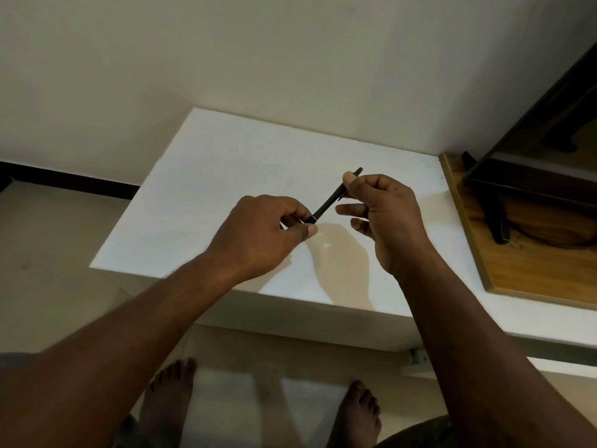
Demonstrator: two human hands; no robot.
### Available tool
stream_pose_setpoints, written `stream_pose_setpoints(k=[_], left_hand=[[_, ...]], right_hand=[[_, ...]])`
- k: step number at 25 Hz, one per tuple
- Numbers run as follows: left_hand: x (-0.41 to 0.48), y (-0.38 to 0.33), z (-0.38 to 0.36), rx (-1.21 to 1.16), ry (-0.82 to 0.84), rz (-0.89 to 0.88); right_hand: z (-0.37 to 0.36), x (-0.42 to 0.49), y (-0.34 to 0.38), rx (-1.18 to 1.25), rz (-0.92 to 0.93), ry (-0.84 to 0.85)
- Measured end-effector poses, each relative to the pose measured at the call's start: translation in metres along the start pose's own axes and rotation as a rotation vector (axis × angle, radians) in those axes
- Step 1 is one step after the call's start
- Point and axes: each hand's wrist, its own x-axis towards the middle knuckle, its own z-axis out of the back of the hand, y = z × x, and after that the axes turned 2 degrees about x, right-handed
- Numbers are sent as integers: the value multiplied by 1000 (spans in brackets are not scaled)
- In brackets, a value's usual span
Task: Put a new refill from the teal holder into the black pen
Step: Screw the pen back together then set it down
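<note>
I hold a slim black pen (332, 199) in the air above a white table (226, 176), slanting from lower left to upper right. My left hand (258, 234) pinches its lower end between thumb and fingers, and that end is hidden in the grip. My right hand (384, 215) pinches the upper part between thumb and forefinger, its other fingers loosely spread. The pen's top end sticks out past my right thumb. No teal holder and no refill are in view.
A wooden board (529, 253) lies at the table's right edge, bearing a black stand foot (499, 218) and a dark slanted frame. A pale wall rises behind the table. My bare feet (358, 415) stand on the tiled floor below the front edge.
</note>
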Motion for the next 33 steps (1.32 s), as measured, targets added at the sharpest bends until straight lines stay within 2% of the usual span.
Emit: stream_pose_setpoints(k=[8,11,16,21,26,33], left_hand=[[-3,-5,-6,-70,65,-8],[-1,-5,-4,-150,80,14],[-1,-7,0,-350,223,89],[-1,-6,0,-456,252,145],[-2,-4,-2,-421,261,151],[-3,-4,-2,-353,298,134]], right_hand=[[-16,-7,-4,-65,2,119],[-14,-7,-2,-61,0,106],[-12,-7,-2,-39,6,76],[-13,-7,-2,-58,11,75],[-13,-6,-3,-46,-17,106],[4,1,3,197,-90,53]])
